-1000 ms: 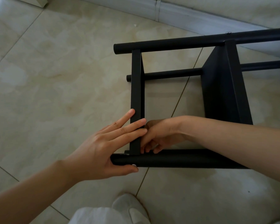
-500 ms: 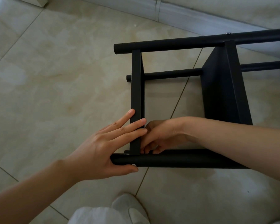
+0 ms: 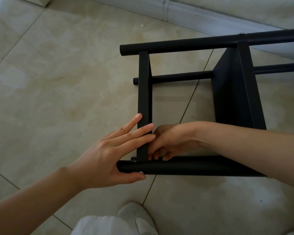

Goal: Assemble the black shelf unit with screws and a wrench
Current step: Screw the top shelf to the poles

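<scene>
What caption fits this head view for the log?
Left hand steadies the black shelf unit lying on the tiled floor; right hand works inside the near corner joint.

Shelf unit (image 3: 234, 92) lies on its side on floor (image 3: 58, 82). Left hand (image 3: 107, 160) on near-left corner joint, right hand (image 3: 170, 141) just inside it. Wall base (image 3: 193, 16) behind.

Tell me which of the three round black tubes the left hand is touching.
The nearest tube, at the bottom of the frame: the left hand has its thumb under that tube's end. The far tube and the middle tube are untouched.
</scene>
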